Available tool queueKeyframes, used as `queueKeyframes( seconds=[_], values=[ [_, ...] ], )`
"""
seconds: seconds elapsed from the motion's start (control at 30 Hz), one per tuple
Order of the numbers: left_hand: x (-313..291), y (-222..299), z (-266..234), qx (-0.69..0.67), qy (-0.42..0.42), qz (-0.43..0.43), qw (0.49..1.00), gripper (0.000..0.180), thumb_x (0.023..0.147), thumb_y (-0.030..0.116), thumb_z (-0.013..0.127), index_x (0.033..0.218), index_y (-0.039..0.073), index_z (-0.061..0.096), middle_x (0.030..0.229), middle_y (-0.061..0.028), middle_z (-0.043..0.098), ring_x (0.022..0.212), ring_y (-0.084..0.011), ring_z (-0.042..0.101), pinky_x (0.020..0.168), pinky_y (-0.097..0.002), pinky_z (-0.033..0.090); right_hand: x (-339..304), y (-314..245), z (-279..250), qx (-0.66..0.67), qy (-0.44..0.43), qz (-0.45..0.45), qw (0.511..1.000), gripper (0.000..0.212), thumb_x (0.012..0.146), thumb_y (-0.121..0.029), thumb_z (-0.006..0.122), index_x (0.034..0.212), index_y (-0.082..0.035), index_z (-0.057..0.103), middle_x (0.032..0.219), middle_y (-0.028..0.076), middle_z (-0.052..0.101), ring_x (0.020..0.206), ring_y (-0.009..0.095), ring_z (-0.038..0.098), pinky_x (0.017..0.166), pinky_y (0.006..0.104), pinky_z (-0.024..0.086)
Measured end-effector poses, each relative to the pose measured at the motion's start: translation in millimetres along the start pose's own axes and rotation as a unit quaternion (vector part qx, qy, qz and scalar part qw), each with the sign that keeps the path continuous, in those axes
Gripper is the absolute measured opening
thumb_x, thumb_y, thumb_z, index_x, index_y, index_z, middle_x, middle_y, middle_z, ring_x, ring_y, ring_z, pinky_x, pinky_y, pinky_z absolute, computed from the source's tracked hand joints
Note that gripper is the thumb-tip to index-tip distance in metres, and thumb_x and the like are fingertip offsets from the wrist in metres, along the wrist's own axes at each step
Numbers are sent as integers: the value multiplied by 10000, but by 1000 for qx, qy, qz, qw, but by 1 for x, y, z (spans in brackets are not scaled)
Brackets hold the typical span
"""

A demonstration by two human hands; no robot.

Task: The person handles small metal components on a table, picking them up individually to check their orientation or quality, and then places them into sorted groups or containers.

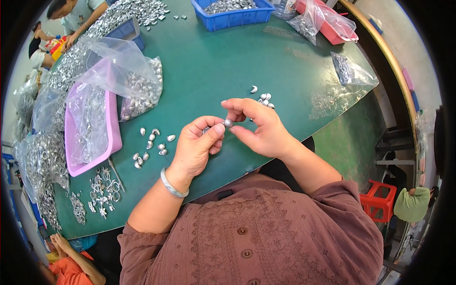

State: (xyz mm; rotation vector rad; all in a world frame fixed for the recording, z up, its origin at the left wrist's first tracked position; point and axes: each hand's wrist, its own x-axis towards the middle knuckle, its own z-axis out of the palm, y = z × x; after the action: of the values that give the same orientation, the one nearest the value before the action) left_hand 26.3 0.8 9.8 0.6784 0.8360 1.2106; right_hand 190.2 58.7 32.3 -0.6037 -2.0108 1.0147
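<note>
1. Silver-coloured metal piece [228,123], small and ridged, is between your two hands, above the green tabletop [204,61]. Any mark on it is too small to tell.
2. Your left hand [197,142]: thumb and index finger pinch the piece from its left side, other fingers curled in. More silver shows behind that thumb, mostly hidden; can't tell what.
3. Your right hand [262,127]: loosely curved, index finger raised off the piece, thumb tip just beside it. Can't tell if it grips.
4. You wear a pale bangle [173,184] on your left wrist, plus a brown buttoned shirt [213,232].
5. Loose silver pieces [170,138] lie left of your left hand; a second small group [267,96] lies beyond your right.
6. On your left: lilac basket [114,128] with clear plastic and silver parts in it, clear bag [142,92] of rounded pieces beside it, openwork silver rings [114,194] nearer you.
7. Far side: blue tray [232,21] filled with silver parts. Far right: pink tray [349,37], small clear bag [351,71] near the table edge. Can't tell whether the bags carry labels.
8. Others nearby: person at upper left [80,16] by the silver heap [71,61], person in orange [73,270] at lower left. Red stool [378,197] off to your right.
</note>
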Motion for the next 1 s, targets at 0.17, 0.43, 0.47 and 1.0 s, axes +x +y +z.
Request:
queueKeyframes(
  seconds=[0.17,0.43,0.47,1.0],
  values=[
    [0,1,0,1,-8,-11,1000,137,850,191,570,874,57,571,685,2,523,563,-62,442,470,-174,333,2,-6,1,-87,-3,-63,994,506,662,70,606,1142,-26,475,818,81,556,751,214,555,676,300,454],
    [1,3,-1,-4,-11,-46,999,170,869,234,526,855,70,567,672,5,523,553,-69,450,462,-170,334,2,-9,2,-113,-1,-101,988,541,657,69,594,1166,-15,431,795,77,534,733,257,515,670,345,428],
    [1,2,-2,-4,-11,-46,999,170,869,234,526,855,70,567,672,5,523,553,-69,450,462,-170,334,2,-8,2,-122,-3,-106,987,540,658,69,590,1168,-10,429,795,78,533,730,258,513,669,346,428],
    [3,7,-6,-124,-45,-107,985,223,880,241,477,864,31,553,676,-16,494,560,-96,417,424,-183,292,-2,2,1,-71,21,-55,996,277,686,16,630,952,-20,558,819,96,580,769,252,565,658,325,453]
  ],
)
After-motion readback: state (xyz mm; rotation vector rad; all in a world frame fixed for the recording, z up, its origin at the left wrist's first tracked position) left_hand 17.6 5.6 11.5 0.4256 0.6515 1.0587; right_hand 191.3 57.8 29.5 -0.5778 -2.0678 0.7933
